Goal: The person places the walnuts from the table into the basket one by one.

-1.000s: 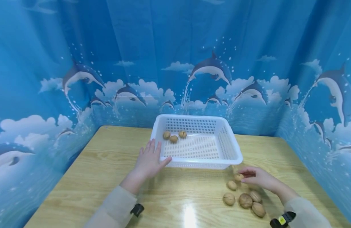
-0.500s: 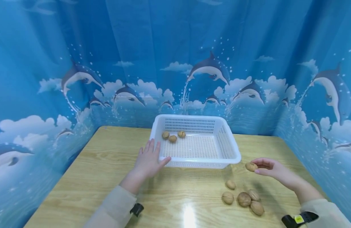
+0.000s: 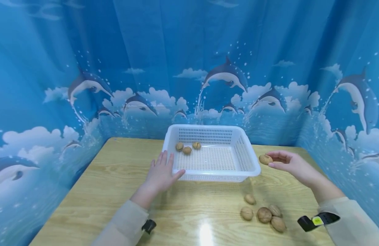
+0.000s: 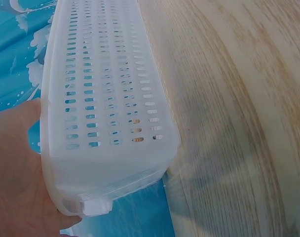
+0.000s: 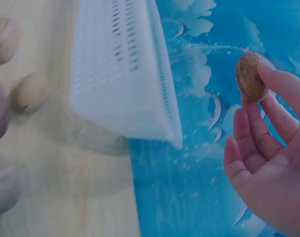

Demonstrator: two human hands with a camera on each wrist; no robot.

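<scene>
Here a walnut [image 3: 265,159] is pinched between thumb and fingertips of the right hand [image 3: 289,164], held up just beside the right end of the white basket [image 3: 214,173], clear of the table [image 3: 131,160]. Its long axis is laid nearly sideways in the head view, one end pointed basketward; in the right wrist view it is seen almost upright. The basket's near left corner is touched by the left hand [image 3: 160,173], fingers spread.

basket [image 4: 115,165]: cropped in both wrist views; yellow label [image 3: 317,220]: too small to read
</scene>
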